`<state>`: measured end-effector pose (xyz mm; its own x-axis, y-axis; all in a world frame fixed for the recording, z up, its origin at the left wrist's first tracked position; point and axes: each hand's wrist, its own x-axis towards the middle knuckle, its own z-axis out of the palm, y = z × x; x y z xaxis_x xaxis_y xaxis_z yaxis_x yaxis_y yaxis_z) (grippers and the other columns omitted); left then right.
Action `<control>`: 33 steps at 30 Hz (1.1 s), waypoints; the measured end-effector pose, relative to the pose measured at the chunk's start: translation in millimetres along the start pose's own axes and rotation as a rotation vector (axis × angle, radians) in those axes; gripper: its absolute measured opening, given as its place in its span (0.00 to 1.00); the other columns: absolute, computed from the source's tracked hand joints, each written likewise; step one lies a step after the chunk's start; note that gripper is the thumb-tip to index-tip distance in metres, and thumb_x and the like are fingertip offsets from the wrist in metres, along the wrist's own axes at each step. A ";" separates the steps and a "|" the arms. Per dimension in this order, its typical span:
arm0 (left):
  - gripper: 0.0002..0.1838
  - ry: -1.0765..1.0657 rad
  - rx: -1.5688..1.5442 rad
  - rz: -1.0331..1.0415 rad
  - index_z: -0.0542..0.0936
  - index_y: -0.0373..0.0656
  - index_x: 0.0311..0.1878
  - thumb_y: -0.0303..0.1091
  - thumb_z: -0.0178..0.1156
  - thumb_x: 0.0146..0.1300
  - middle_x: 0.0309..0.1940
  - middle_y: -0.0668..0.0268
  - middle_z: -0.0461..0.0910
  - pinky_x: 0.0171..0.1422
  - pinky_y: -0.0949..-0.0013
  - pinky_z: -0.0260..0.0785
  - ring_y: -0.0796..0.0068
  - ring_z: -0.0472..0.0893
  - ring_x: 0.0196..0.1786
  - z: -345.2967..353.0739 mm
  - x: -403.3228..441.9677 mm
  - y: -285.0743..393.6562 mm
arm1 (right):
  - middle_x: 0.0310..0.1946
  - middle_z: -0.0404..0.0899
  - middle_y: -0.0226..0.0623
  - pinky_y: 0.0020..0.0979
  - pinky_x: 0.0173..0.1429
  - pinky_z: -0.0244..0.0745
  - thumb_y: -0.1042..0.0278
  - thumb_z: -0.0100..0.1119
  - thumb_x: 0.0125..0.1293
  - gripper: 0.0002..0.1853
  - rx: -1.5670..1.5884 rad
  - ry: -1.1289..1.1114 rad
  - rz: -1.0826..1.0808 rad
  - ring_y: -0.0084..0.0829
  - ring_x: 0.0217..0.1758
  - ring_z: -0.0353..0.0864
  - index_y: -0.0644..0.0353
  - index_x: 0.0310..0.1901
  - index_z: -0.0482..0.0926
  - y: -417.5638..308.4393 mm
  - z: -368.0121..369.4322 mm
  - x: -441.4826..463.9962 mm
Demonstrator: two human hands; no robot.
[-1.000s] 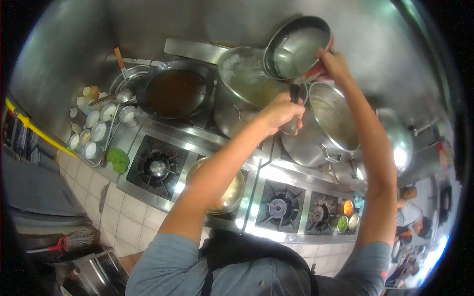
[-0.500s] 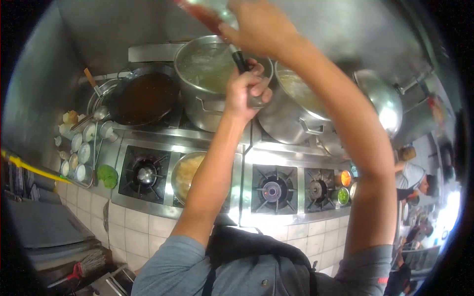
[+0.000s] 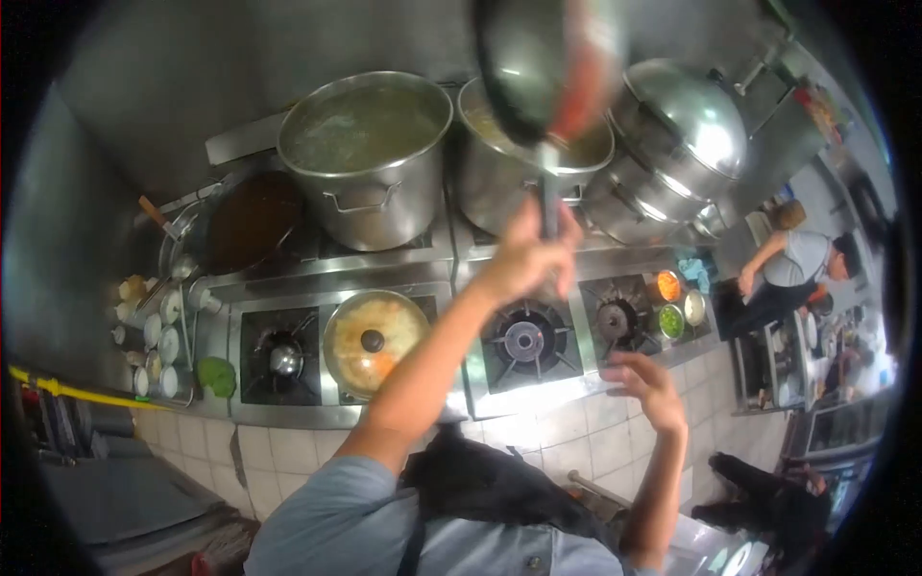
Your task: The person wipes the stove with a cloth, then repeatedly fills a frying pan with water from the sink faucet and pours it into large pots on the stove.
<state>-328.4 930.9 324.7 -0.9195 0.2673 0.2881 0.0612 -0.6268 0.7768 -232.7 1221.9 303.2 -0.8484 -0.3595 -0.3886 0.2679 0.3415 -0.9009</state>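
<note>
My left hand (image 3: 533,259) is closed round the dark handle of a pan (image 3: 538,72), which is raised and tilted over the back right pot (image 3: 488,197). The pan is dark inside with a red outside, blurred by motion. My right hand (image 3: 650,386) is empty, its fingers apart, in front of the right burner (image 3: 616,321). Left of the pan stands a large steel pot (image 3: 370,206) of cloudy liquid. A lidded pan (image 3: 376,338) with pale food sits on a front burner beside my left forearm.
A wok (image 3: 252,223) of brown liquid is at the back left, near white containers (image 3: 169,344) and a green leaf (image 3: 217,376). Small bowls of orange (image 3: 668,284) and green (image 3: 670,322) food stand at the right. A domed steel lid (image 3: 691,110) is behind. Co-workers (image 3: 805,257) are at the right.
My right hand has let go of the pan and come down to the right. My left hand now holds the pan up by its handle. The view has shifted, showing the lidded pan and more people.
</note>
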 end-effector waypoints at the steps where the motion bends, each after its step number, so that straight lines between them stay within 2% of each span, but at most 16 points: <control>1: 0.24 -0.113 0.053 -0.098 0.60 0.43 0.49 0.14 0.52 0.50 0.34 0.62 0.69 0.21 0.66 0.71 0.69 0.75 0.18 16.3 -7.6 -15.2 | 0.49 0.79 0.47 0.34 0.54 0.75 0.61 0.53 0.69 0.23 0.032 0.044 -0.067 0.35 0.54 0.78 0.71 0.59 0.70 8.9 1.9 -16.4; 4: 0.25 -0.317 0.128 -0.297 0.59 0.40 0.52 0.15 0.51 0.51 0.36 0.61 0.72 0.22 0.70 0.69 0.72 0.74 0.18 67.5 -35.5 -70.1 | 0.55 0.75 0.48 0.38 0.61 0.70 0.56 0.54 0.70 0.29 0.198 0.146 -0.192 0.37 0.62 0.72 0.71 0.63 0.66 32.5 14.0 -52.4; 7: 0.21 -0.423 0.400 -0.427 0.66 0.34 0.52 0.16 0.51 0.51 0.31 0.63 0.74 0.22 0.71 0.70 0.76 0.75 0.20 117.6 -75.7 -129.4 | 0.62 0.67 0.49 0.40 0.62 0.69 0.53 0.54 0.70 0.33 0.785 0.301 -0.410 0.36 0.64 0.69 0.70 0.66 0.61 83.5 25.7 -70.2; 8: 0.22 -0.484 0.504 -0.419 0.67 0.32 0.53 0.16 0.52 0.52 0.31 0.62 0.76 0.22 0.70 0.70 0.76 0.75 0.20 140.9 -93.3 -146.6 | 0.57 0.73 0.47 0.36 0.60 0.71 0.56 0.55 0.70 0.27 0.816 0.526 -0.322 0.35 0.60 0.73 0.70 0.61 0.67 113.5 27.1 -76.4; 9: 0.25 -0.572 0.609 -0.418 0.66 0.31 0.57 0.17 0.53 0.52 0.35 0.59 0.77 0.28 0.69 0.73 0.73 0.78 0.26 148.6 -113.4 -184.7 | 0.48 0.79 0.42 0.30 0.54 0.71 0.58 0.55 0.70 0.21 0.717 0.737 -0.136 0.31 0.51 0.77 0.69 0.54 0.71 104.3 35.8 -89.8; 11: 0.30 -0.756 0.785 -0.251 0.64 0.30 0.62 0.19 0.56 0.53 0.45 0.53 0.77 0.44 0.67 0.74 0.69 0.80 0.41 155.1 -165.5 -266.2 | 0.38 0.81 0.38 0.28 0.43 0.71 0.58 0.54 0.70 0.18 0.646 1.024 0.162 0.26 0.38 0.76 0.67 0.48 0.75 205.3 43.2 -108.1; 12: 0.32 -0.824 0.827 -0.082 0.63 0.30 0.64 0.21 0.57 0.54 0.50 0.51 0.76 0.53 0.65 0.73 0.67 0.79 0.49 164.8 -193.9 -289.4 | 0.27 0.81 0.38 0.31 0.33 0.70 0.59 0.53 0.68 0.18 0.468 1.264 0.193 0.28 0.27 0.75 0.65 0.30 0.83 198.6 61.7 -136.9; 14: 0.37 -0.929 0.557 -0.435 0.59 0.31 0.69 0.28 0.61 0.56 0.58 0.49 0.73 0.55 0.67 0.71 0.65 0.77 0.55 192.6 -248.6 -314.7 | 0.24 0.78 0.35 0.33 0.27 0.70 0.59 0.55 0.67 0.16 0.640 1.463 0.231 0.26 0.24 0.74 0.65 0.32 0.79 255.1 84.4 -181.0; 16: 0.33 -1.133 0.386 -0.683 0.64 0.33 0.67 0.32 0.63 0.60 0.53 0.55 0.76 0.54 0.69 0.70 0.70 0.78 0.50 240.3 -277.8 -300.5 | 0.20 0.73 0.32 0.31 0.26 0.69 0.62 0.55 0.67 0.12 0.779 1.710 0.011 0.23 0.22 0.72 0.64 0.33 0.75 307.2 101.4 -225.4; 18: 0.27 -1.430 0.439 -0.877 0.69 0.34 0.63 0.33 0.64 0.62 0.53 0.62 0.74 0.56 0.72 0.68 0.75 0.74 0.51 266.1 -293.7 -320.8 | 0.17 0.69 0.29 0.28 0.23 0.68 0.64 0.54 0.68 0.11 0.830 1.773 0.148 0.22 0.18 0.70 0.62 0.32 0.72 316.9 106.6 -303.3; 19: 0.25 -1.494 0.404 -1.069 0.71 0.35 0.62 0.34 0.63 0.64 0.44 0.67 0.76 0.51 0.74 0.68 0.81 0.74 0.43 268.5 -302.7 -340.6 | 0.16 0.69 0.29 0.28 0.19 0.67 0.64 0.53 0.68 0.11 0.954 1.751 0.163 0.22 0.15 0.70 0.62 0.33 0.71 324.1 109.9 -341.1; 23: 0.22 -1.750 0.698 -0.818 0.74 0.38 0.59 0.37 0.63 0.64 0.38 0.70 0.76 0.45 0.77 0.69 0.83 0.74 0.36 279.5 -328.2 -377.2 | 0.15 0.67 0.31 0.32 0.13 0.65 0.65 0.52 0.69 0.11 0.951 1.880 0.158 0.25 0.11 0.69 0.63 0.34 0.67 402.8 140.8 -432.5; 27: 0.23 -1.754 0.825 -0.736 0.74 0.37 0.58 0.38 0.63 0.64 0.37 0.69 0.76 0.42 0.77 0.69 0.82 0.75 0.36 296.6 -332.4 -402.5 | 0.14 0.66 0.32 0.32 0.14 0.64 0.64 0.51 0.70 0.11 1.070 1.964 0.201 0.25 0.11 0.67 0.62 0.34 0.66 454.0 149.5 -470.2; 30: 0.22 -1.647 0.852 -0.854 0.74 0.37 0.58 0.38 0.62 0.64 0.37 0.67 0.77 0.40 0.74 0.71 0.79 0.76 0.36 278.3 -324.0 -437.1 | 0.13 0.65 0.30 0.31 0.13 0.62 0.63 0.50 0.71 0.12 1.086 1.994 0.148 0.25 0.10 0.64 0.59 0.32 0.65 473.0 151.6 -477.5; 32: 0.21 -1.348 0.796 -1.183 0.75 0.37 0.56 0.38 0.62 0.64 0.37 0.66 0.78 0.38 0.72 0.73 0.78 0.77 0.34 245.0 -314.2 -460.5 | 0.12 0.63 0.29 0.31 0.13 0.62 0.59 0.51 0.71 0.14 1.160 1.988 -0.009 0.24 0.10 0.63 0.57 0.31 0.65 476.6 149.2 -480.3; 33: 0.20 -1.274 0.850 -1.183 0.75 0.37 0.55 0.37 0.62 0.64 0.36 0.66 0.79 0.37 0.72 0.73 0.77 0.77 0.33 228.2 -307.9 -466.3 | 0.12 0.62 0.29 0.31 0.13 0.63 0.57 0.50 0.72 0.15 1.167 1.992 0.024 0.24 0.09 0.63 0.57 0.31 0.65 480.7 146.7 -479.9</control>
<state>14.7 1307.9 1.5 0.1259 0.7622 -0.6350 0.2206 0.6026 0.7670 370.2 1431.2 28.2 0.1181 0.8865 -0.4474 -0.2813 -0.4022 -0.8713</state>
